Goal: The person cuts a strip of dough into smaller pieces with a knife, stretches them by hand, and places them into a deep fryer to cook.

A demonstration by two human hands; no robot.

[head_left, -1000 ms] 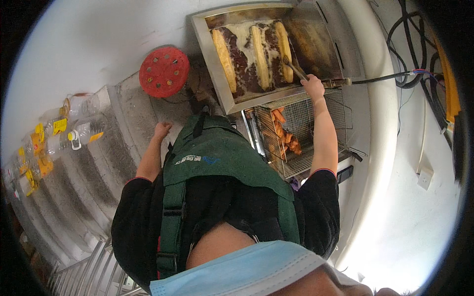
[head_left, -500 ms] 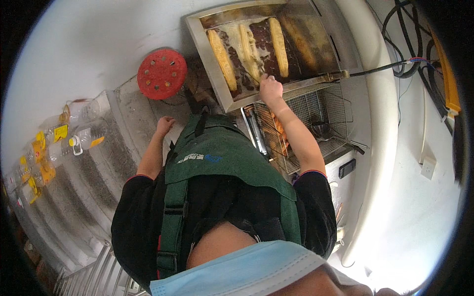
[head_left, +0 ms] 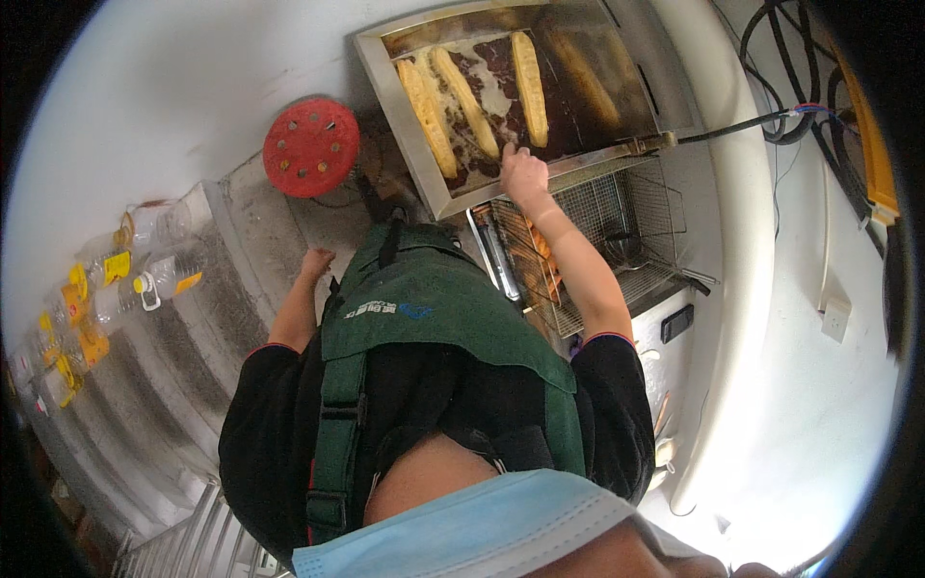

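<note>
Three long golden fried dough sticks float in dark, foaming oil in a square steel fryer [head_left: 409, 144]. One dough stick [head_left: 427, 120] lies along the left wall, another dough stick [head_left: 465, 101] slants beside it, and the third dough stick [head_left: 529, 91] is further right. My right hand [head_left: 525, 177] is closed over the fryer's near rim, close to the lower end of the middle stick. Whatever it grips is too thin and hidden to make out. At my left side, my left hand [head_left: 318, 260] hangs loosely, fingers slightly bent, with nothing seen in it.
A wire basket [head_left: 665, 217] with orange-brown food at its left stands just below the fryer. A red round stool [head_left: 310, 147] is at the left. Plastic bottles [head_left: 173, 275] sit by the steps [head_left: 173, 347]. A phone [head_left: 677, 324] lies right; a white pipe [head_left: 747, 222] runs past.
The middle dough stick has shifted left toward the left one and now lies slanted. My right hand has moved slightly left. My left hand has dropped a little lower.
</note>
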